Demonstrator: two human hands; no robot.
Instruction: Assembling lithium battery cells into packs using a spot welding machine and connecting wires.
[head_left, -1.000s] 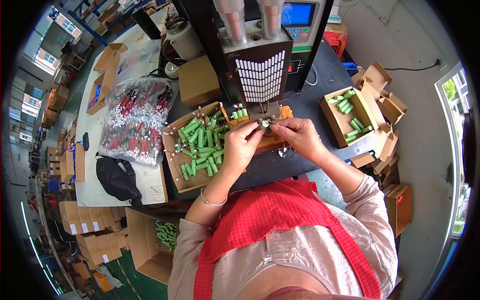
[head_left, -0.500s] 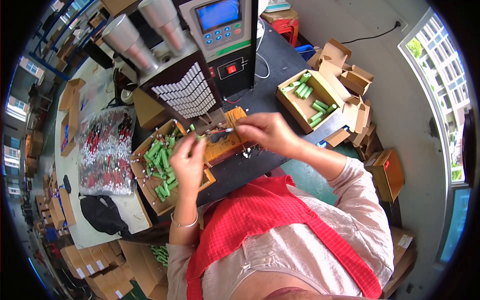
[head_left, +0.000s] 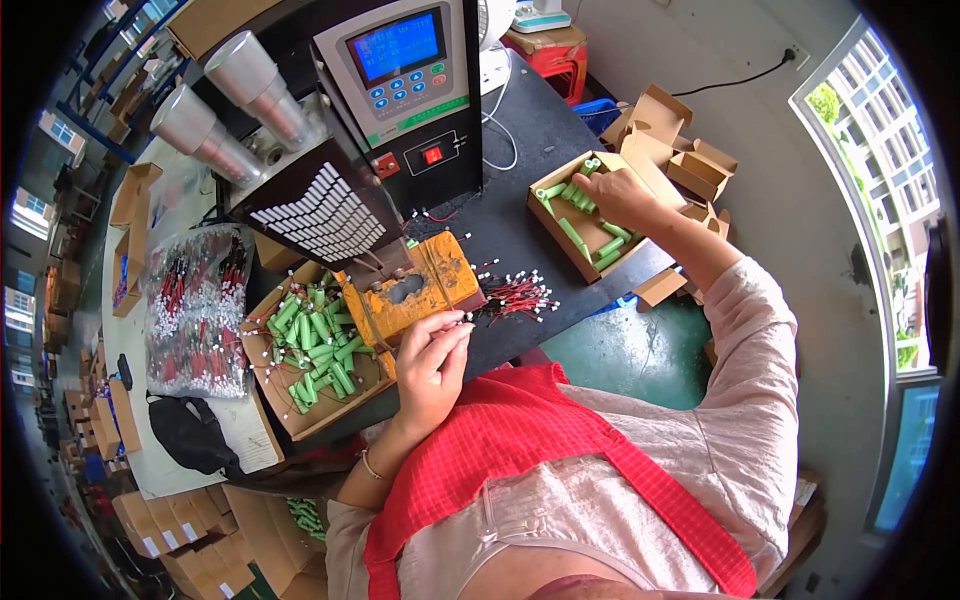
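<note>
My right hand reaches into the cardboard box at the right, its fingers closed on one of the green cylindrical battery cells there. In front of the orange block, my left hand is closed in a pinch. A tiny pale thing shows at its fingertips, too small to name. Beside that hand, red and black wire leads with white connectors lie in a bunch on the dark table. Above the block stands the spot-welding machine, its blue screen lit.
A shallow box of green cells with leads attached stands left of the block. Farther left lies a clear bag of wire leads, with a black cloth item before it. Opened cartons are stacked beyond the right box.
My right hand has left the welder and moved right into the box of cells. My left hand has drawn back toward me and right. The view has shifted, showing the wire bunch.
</note>
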